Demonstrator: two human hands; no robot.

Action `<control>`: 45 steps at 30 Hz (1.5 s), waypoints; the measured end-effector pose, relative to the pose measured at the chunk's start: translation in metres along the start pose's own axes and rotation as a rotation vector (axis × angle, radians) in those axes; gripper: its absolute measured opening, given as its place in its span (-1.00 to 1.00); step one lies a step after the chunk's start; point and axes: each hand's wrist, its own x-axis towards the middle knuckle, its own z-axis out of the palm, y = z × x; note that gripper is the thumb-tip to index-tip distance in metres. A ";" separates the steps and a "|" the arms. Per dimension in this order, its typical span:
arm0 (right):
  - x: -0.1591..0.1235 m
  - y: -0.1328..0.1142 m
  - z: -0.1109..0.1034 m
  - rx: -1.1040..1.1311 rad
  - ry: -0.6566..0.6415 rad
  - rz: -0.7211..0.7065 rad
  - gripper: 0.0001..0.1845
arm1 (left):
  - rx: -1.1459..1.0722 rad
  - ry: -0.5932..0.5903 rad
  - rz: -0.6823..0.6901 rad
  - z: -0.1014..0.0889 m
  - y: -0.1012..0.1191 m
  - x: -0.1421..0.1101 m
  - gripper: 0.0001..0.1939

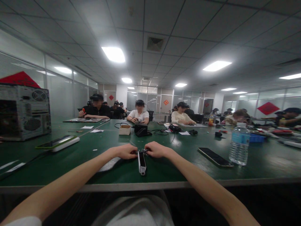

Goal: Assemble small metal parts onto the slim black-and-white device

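Both of my arms reach forward over the green table [164, 169]. My left hand [125, 151] and my right hand [156, 149] are curled closed and meet at the far end of a slim black-and-white device [142, 162] that lies lengthwise on the table, pointing toward me. The fingers of both hands pinch at a small metallic part [143, 151] at its far tip. A flat grey piece [110, 164] lies under my left wrist.
A dark phone [215, 157] and a water bottle [239, 144] stand right of my hands. A white-edged tablet [58, 142] and an open computer case [24, 111] are at left. A small box [124, 129], black gear and cables [142, 130] lie farther back. Several people sit at the far tables.
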 end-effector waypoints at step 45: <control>0.001 -0.009 -0.002 0.120 0.259 -0.173 -0.90 | 0.026 0.188 -0.016 -0.008 0.009 -0.002 -0.74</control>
